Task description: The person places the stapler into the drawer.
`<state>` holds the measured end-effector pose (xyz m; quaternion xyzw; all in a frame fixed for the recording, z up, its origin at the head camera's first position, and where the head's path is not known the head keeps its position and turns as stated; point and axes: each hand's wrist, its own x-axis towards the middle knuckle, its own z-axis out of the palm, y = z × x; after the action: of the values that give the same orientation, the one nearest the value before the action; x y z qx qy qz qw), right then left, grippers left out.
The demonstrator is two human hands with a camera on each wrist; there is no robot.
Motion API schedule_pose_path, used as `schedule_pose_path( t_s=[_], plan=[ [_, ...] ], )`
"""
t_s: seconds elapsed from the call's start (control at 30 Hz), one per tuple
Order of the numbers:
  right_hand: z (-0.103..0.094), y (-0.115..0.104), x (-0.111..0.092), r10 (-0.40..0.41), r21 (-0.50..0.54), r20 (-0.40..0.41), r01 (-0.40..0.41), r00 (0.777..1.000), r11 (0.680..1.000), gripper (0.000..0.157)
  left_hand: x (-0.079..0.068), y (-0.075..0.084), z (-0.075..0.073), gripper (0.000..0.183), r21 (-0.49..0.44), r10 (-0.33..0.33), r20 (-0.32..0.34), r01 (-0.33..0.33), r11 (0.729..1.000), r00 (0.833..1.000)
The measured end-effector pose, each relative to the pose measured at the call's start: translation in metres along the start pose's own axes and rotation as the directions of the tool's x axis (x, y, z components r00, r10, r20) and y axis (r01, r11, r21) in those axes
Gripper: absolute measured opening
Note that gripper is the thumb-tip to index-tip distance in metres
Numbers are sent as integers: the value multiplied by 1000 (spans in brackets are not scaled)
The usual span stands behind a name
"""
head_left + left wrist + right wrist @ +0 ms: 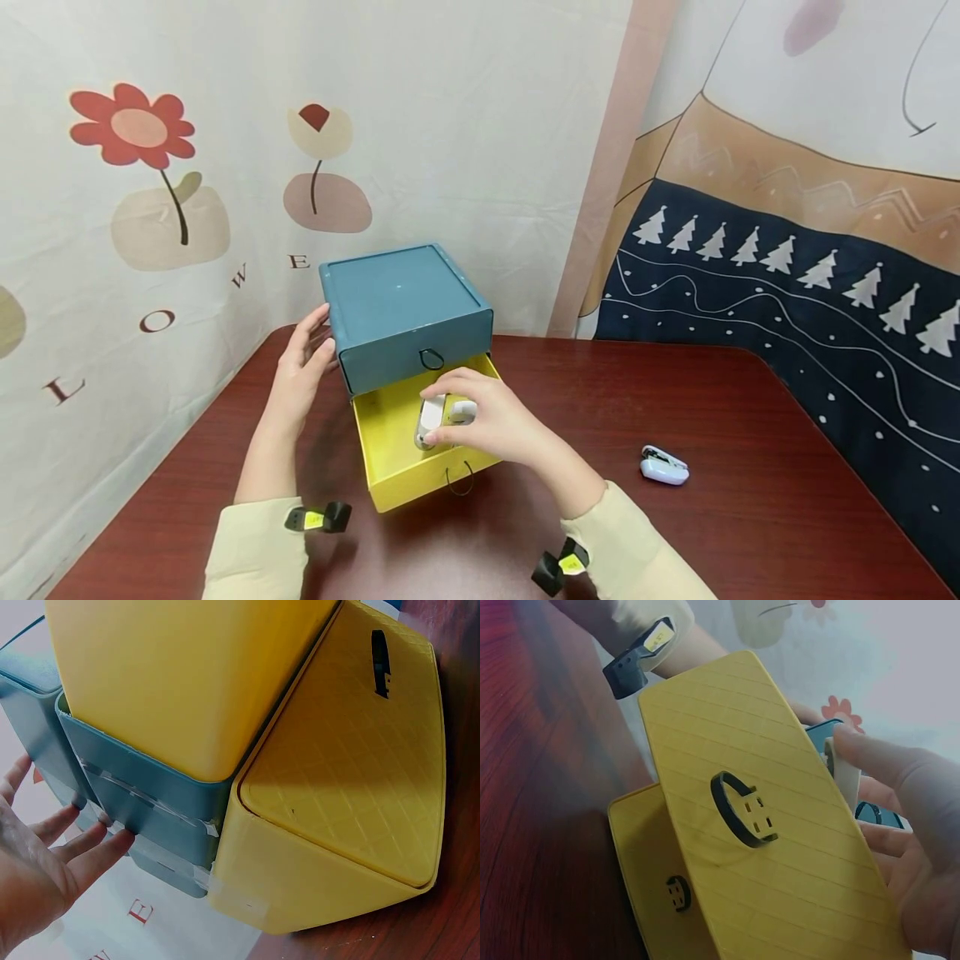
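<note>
My right hand [487, 417] reaches into the pulled-out yellow drawer [408, 490] of a small drawer unit. Between thumb and fingers it pinches an oblong white item [432, 414] with a greyish rim and rounded ends; its exact kind is unclear. Beside that, partly hidden by the hand, is a rounded white object [462, 411]. The right wrist view shows the white item [846, 776] at the drawer's upper edge, under the thumb. My left hand [298, 371] rests its spread fingertips on the side of the teal upper drawer section [408, 296].
A small pale stapler [664, 465] lies on the dark red table [720, 400] right of the unit. Another yellow drawer [649, 855] sits below the pulled-out one. Black loop handles [431, 359] stick out from the drawer fronts. A printed curtain [480, 125] hangs behind.
</note>
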<state>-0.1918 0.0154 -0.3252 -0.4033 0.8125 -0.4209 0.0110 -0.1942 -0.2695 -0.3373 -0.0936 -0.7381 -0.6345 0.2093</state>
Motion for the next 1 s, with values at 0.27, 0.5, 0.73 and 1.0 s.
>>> schedule_pose_path(
  t_s=[0.27, 0.5, 0.73, 1.0],
  plan=[
    [6, 3, 3, 42, -112, 85, -32, 995, 993, 46, 0, -1, 0, 51, 7, -3, -5, 3, 1000, 1000],
    [4, -1, 8, 125, -196, 145, -96, 981, 976, 44, 0, -1, 1, 51, 6, -2, -3, 2, 1000, 1000],
    [3, 0, 9, 179, -206, 173, -142, 969, 968, 44, 0, -2, 0, 52, 6, -1, 1, 1, 1000, 1000],
    [3, 1, -1, 79, -109, 63, -71, 995, 992, 40, 1, -2, 0, 52, 5, -12, 2, 12, 1000, 1000]
  ],
)
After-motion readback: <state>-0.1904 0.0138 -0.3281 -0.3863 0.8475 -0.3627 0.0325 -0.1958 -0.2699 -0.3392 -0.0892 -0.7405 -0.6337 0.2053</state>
